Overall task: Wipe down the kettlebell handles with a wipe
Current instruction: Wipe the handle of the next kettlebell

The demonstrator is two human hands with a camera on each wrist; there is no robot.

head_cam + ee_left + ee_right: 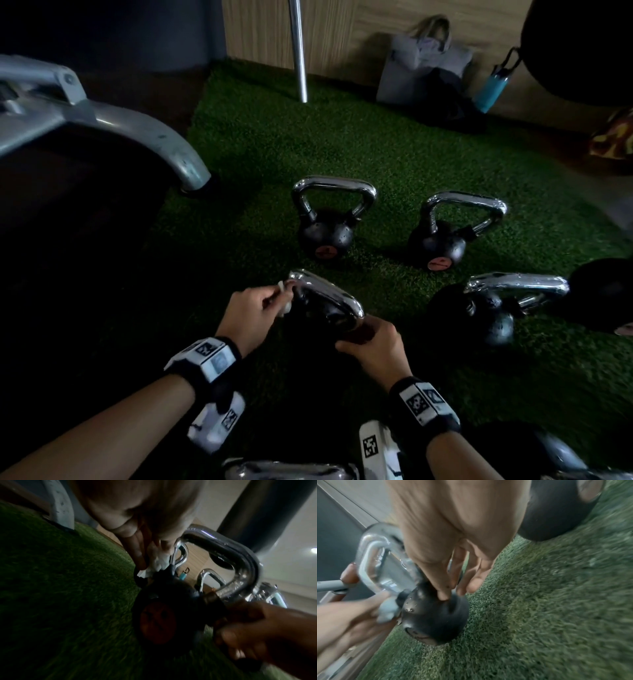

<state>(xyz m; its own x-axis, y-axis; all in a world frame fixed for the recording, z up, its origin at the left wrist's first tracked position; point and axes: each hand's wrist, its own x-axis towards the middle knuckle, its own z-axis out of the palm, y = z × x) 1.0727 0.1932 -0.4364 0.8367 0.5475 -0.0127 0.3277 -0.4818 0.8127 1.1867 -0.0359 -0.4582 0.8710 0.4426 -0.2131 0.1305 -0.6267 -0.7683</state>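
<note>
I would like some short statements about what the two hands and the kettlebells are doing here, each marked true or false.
1. The left hand holds the white wipe against the chrome handle. True.
2. The right hand also holds a wipe. False: it steadies the nearest kettlebell with bare fingers.
3. The kettlebells stand on green turf. True.
4. The blue bottle lies between the kettlebells. False: it leans by the far wall.

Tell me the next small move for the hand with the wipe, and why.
Probably slide the wipe up over the handle's top bar: the left hand pinches it at the left post, while the right hand steadies the kettlebell at the other end.
</note>
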